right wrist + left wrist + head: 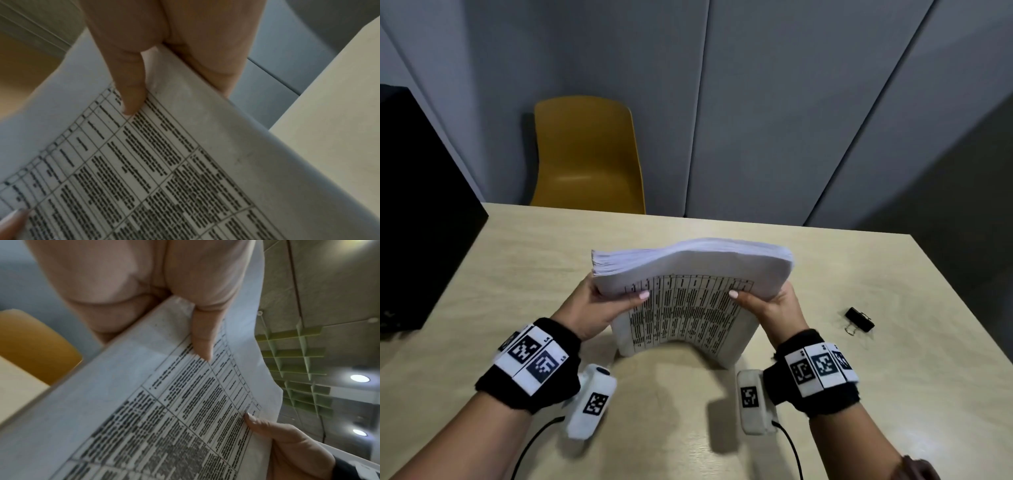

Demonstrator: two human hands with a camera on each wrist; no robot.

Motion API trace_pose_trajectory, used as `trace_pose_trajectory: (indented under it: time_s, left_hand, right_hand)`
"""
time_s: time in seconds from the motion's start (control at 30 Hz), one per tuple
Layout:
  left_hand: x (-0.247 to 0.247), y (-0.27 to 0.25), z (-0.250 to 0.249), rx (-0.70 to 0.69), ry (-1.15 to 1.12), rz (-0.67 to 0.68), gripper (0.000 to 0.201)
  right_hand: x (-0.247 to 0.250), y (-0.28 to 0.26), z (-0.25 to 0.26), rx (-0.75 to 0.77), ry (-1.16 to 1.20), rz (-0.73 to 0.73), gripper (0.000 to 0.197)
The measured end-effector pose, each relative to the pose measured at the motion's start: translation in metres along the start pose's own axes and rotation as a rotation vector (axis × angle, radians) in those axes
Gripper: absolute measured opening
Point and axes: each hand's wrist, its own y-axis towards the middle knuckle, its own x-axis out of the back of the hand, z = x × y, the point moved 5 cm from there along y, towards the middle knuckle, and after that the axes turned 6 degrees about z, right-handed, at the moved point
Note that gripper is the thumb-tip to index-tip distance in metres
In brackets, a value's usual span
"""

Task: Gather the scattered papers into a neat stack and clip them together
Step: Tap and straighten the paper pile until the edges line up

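Observation:
A thick stack of white papers with a printed table on its front sheet stands on its lower edge on the light wooden table, its top bowed away from me. My left hand grips its left side, thumb on the front sheet. My right hand grips the right side the same way. The left wrist view shows the left thumb pressed on the papers. In the right wrist view my right thumb presses the sheet. A black binder clip lies on the table to the right, apart from both hands.
A yellow chair stands behind the table's far edge. A black box sits at the table's left side. Grey wall panels close off the back.

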Motion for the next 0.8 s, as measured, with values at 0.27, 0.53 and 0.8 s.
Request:
trace_pose_trajectory:
  time_s: [0.27,0.53,0.8]
  left_hand:
    - [0.005,-0.017,0.026,0.232,0.148,0.121,0.104]
    - [-0.009,-0.023,0.044,0.286,0.075,0.058,0.034]
    - [-0.001,-0.013,0.046,0.334,0.127,0.001,0.063]
  right_hand:
    - [0.002,-0.015,-0.019,-0.093,0.012,0.052,0.026]
    - [-0.001,-0.028,-0.057,-0.235,-0.115,0.085,0.038]
    - [0.001,-0.031,-0.068,-0.362,-0.207,0.085,0.016]
